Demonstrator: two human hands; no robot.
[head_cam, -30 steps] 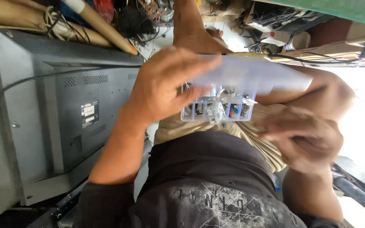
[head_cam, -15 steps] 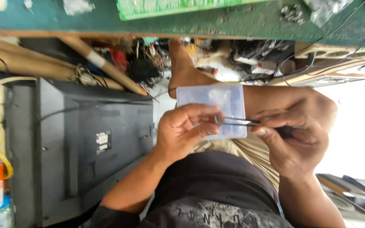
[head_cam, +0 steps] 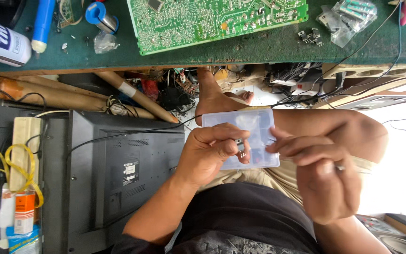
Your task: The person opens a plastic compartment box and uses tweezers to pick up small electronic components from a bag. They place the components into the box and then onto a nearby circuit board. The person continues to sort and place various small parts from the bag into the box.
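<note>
Gripping clear compartment box (head_cam: 254,129) in both hands, left hand (head_cam: 212,153), right hand (head_cam: 323,174), fingers closed on edges

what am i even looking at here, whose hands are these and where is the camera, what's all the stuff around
There is no machine here: the camera is worn on a person's head and looks down at that person's own two bare hands and lap.

The left hand and the right hand meet at a clear plastic compartment box, which sits above the lap. The left hand's thumb and finger pinch something small in front of the box; it is too small to say what it is. The right hand touches the box's edge.

At the top is a green workbench. On it lie a green circuit board, a white spray can, a blue tube and a clear bag of small parts.

On the floor at the left lies a flat screen set, back side up, with cables and cardboard tubes nearby.
</note>
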